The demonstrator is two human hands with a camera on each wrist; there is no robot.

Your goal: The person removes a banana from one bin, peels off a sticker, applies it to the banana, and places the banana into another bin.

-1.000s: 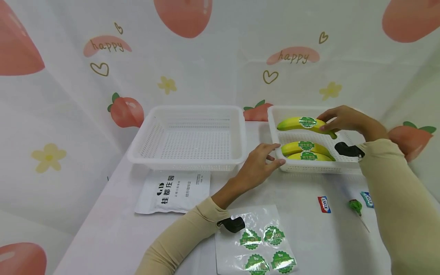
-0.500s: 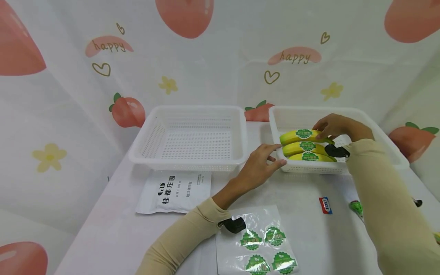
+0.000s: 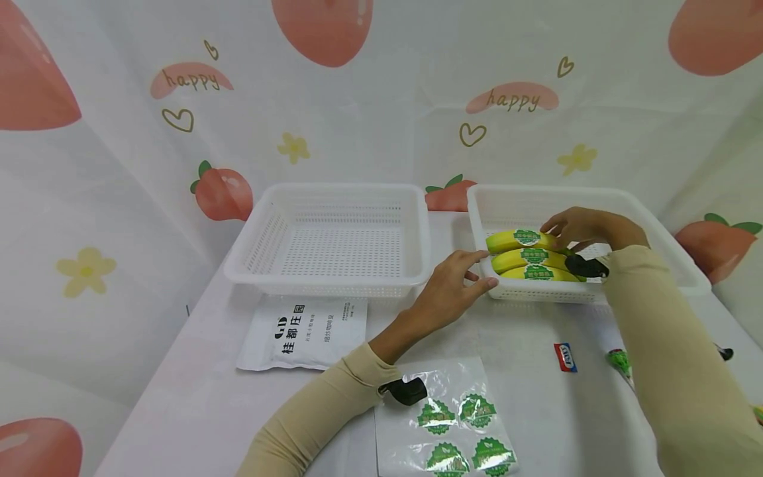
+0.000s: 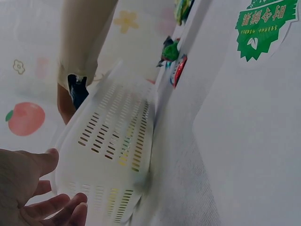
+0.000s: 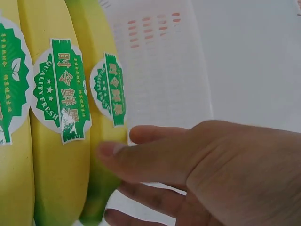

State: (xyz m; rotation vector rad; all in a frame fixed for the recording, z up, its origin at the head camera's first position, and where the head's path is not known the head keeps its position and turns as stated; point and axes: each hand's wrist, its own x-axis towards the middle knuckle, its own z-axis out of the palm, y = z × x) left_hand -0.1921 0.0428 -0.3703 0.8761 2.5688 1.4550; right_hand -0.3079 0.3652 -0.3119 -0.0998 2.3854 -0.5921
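Note:
In the head view, three yellow bananas with green stickers lie side by side in the right white basket (image 3: 656,199). My right hand (image 3: 596,226) reaches into this basket and holds the rearmost banana (image 3: 507,240) near its stem end. The right wrist view shows its thumb on the peel and the other fingers along the far side. Beside it lie the middle banana (image 3: 514,260) and the front banana (image 3: 530,273), the latter partly behind the basket's front rim. My left hand (image 3: 448,286) touches the basket's front left corner, its fingers relaxed.
A second white basket (image 3: 324,281) stands left. Before it lies a white printed pouch (image 3: 304,334). A sheet of green stickers (image 3: 411,424) lies under my left forearm. A red-and-blue wrapped candy (image 3: 565,358) and a green lollipop (image 3: 620,361) lie near my right sleeve.
My right hand has lowered the rearmost banana into the basket and brought it nearer, against the middle one. The left hand has stayed at the basket's corner.

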